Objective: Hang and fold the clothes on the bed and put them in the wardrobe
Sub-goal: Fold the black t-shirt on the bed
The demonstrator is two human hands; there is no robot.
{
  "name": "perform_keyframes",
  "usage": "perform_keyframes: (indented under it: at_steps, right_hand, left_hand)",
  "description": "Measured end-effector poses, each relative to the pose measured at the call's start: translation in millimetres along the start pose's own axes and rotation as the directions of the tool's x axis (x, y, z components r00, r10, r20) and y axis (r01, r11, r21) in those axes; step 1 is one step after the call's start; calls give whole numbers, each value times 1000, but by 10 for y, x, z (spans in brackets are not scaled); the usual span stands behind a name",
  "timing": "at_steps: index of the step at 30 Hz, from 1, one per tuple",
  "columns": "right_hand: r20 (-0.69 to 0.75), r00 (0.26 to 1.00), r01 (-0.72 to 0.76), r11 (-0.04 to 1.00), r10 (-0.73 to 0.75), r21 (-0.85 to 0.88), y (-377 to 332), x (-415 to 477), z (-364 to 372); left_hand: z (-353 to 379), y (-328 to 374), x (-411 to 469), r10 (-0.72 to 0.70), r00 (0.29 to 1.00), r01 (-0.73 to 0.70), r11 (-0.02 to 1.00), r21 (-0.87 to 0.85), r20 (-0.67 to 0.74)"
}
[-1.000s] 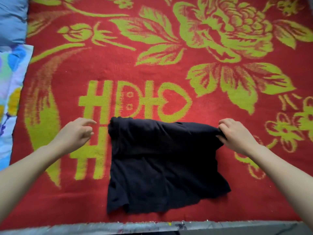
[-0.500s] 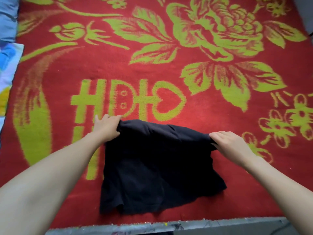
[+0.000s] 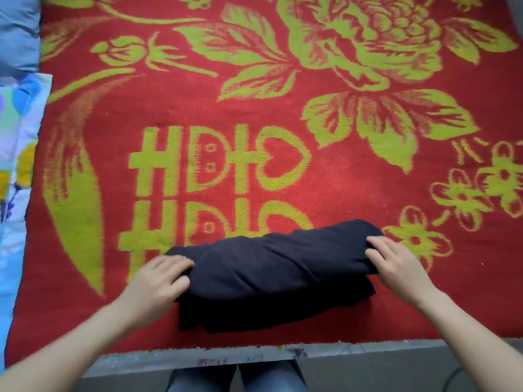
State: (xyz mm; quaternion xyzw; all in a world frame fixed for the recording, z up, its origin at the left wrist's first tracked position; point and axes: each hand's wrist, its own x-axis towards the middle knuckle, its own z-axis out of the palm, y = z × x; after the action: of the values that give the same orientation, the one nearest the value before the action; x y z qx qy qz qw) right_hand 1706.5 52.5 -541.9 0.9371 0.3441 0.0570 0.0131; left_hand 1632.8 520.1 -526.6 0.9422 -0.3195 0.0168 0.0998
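Note:
A black garment [image 3: 271, 273] lies near the front edge of the bed, on a red blanket [image 3: 283, 103] with yellow-green flowers. Its far half is doubled over toward me, making a thick horizontal roll. My left hand [image 3: 160, 281] grips the roll's left end, fingers curled into the cloth. At the right end my right hand [image 3: 396, 264] holds the fold, fingers over the top layer. Both forearms reach in from the bottom corners.
A blue pillow [image 3: 17, 32] sits at the far left corner, above a light floral sheet [image 3: 14, 154] along the left edge. The grey bed edge [image 3: 283, 352] runs across the bottom, with my legs in jeans [image 3: 237, 377] below it.
My left hand took the garment's far left corner. Both hands then pulled the far edge toward me, folding the flat black cloth in half.

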Motion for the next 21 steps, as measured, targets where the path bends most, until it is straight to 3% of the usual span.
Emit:
perform_keyframes:
  at_steps: [3,6,8,10,12,14,16,17,18,20,21]
  right_hand:
    - [221,974,-55,999,54,-4,-258,-266,79]
    - [518,834,-238,971,189,29,-503,-462,229]
    - [551,810,-244,970,200,8,-554,-450,251]
    - [570,760,-368,930,312,-19,-533,-421,305]
    - [606,610,-645,764,510,5,-485,-374,353]
    - [642,408,-883,459,649,97,-457,-292,384]
    - [740,254,-963,91,622,254,-456,-191,428]
    - [777,225,-951,-42,588,307,-470,-153,455]
    - [790,214,-939,-101,575,328,-489,-134,484]
    - [778,187,-944,-110,599,312,-500,-118,493]
    - [776,177,-941,-129,605,314,-484,-115,482]
  left_hand:
    - [303,414,-341,-24,993,26,999,-21,118]
    - [559,629,-563,-89,945,105,994,-35,315]
    - [618,643,-600,-165,922,185,982,-25,350]
    - [622,564,-609,-236,878,260,966,-1,417]
    - [588,494,-631,-302,830,317,947,49,469]
    - [541,474,-645,-333,816,334,939,84,472]
    - [519,497,-647,-354,818,336,934,124,453]
    - [511,524,-634,-375,815,342,927,155,442]
    - [502,554,-619,-402,804,349,916,199,438]
    - [447,619,-534,-461,777,391,887,247,428]
    - [416,650,-492,-449,802,386,893,233,395]
